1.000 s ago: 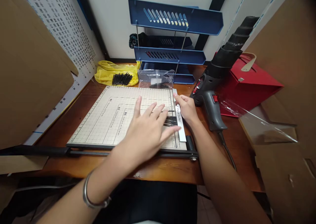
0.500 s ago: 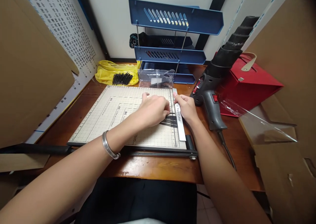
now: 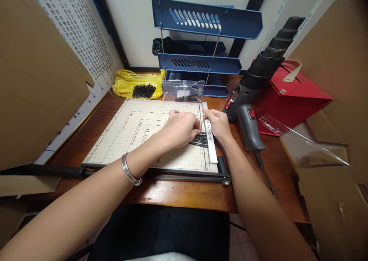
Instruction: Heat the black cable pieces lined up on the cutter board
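Observation:
A cream paper cutter (image 3: pixel 115 138) with a printed grid lies on the wooden table before me. Several thin black strips (image 3: pixel 199 141) lie side by side on it, their right ends against its white edge rail (image 3: pixel 212 151). My left hand (image 3: pixel 184 127) is over the board with fingers curled and closed at the strips' upper side; a dark strip runs from its fingertips to the rail. At the rail's upper part my right hand (image 3: pixel 218 123) is closed round the board's edge, thumb on top, the other fingers partly hidden. The black cutting arm (image 3: pixel 66 171) runs along the near side.
More black strips (image 3: pixel 143 91) lie on a yellow plastic bag (image 3: pixel 123 85) at the back left. Beside it is a clear bag (image 3: pixel 184 88), before a blue tiered tray (image 3: pixel 198 63). A heat gun (image 3: pixel 248 115) stands at right near a red box (image 3: pixel 299 100). Cardboard (image 3: pixel 37 73) borders the left.
The view has shifted slightly, moving everything a little to the right. My left hand's fingers have drawn a little closer together over the strips; my right hand keeps its hold on the rail.

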`<state>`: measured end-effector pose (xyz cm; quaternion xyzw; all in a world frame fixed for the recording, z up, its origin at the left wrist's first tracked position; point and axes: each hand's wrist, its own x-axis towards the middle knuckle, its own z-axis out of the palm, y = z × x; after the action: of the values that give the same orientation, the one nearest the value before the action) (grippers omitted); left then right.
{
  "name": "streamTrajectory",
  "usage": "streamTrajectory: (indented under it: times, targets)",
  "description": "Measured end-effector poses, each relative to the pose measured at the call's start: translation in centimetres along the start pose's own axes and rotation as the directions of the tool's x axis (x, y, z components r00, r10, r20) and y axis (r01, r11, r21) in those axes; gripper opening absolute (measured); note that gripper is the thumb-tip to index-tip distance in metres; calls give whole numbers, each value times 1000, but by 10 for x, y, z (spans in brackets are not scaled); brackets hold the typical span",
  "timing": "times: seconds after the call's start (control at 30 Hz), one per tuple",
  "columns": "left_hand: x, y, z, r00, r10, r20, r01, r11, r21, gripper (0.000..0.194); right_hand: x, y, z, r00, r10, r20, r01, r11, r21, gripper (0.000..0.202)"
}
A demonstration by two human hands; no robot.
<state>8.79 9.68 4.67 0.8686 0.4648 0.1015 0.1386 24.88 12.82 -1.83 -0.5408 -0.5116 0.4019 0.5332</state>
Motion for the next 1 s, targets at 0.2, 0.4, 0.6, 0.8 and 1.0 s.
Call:
streamTrajectory:
  times: [0.2, 0.4, 0.6, 0.8, 1.0]
  targets:
    - [-14, 4, 2, 996, -7, -84, 11, 998, 57, 20, 0, 2, 0, 1000, -25, 5, 25, 1000, -12, 56]
    - [-56, 16, 20, 969, 76, -234, -37, 986, 164, 36, 0, 3, -1, 999, -43, 13, 43, 999, -22, 57]
    - [-90, 21, 35, 981, 157, -118, -121, 956, 266, 69, 0, 4, -2, 998, -50, 25, 51, 998, -35, 58]
    - [-88, 19, 41, 979, 155, -131, -115, 956, 271, 72, 0, 3, -2, 999, -47, 27, 49, 998, -40, 57]
    - [-87, 24, 43, 977, 144, -156, -105, 967, 232, 73, -1, 3, -3, 999, -45, 24, 46, 998, -42, 56]
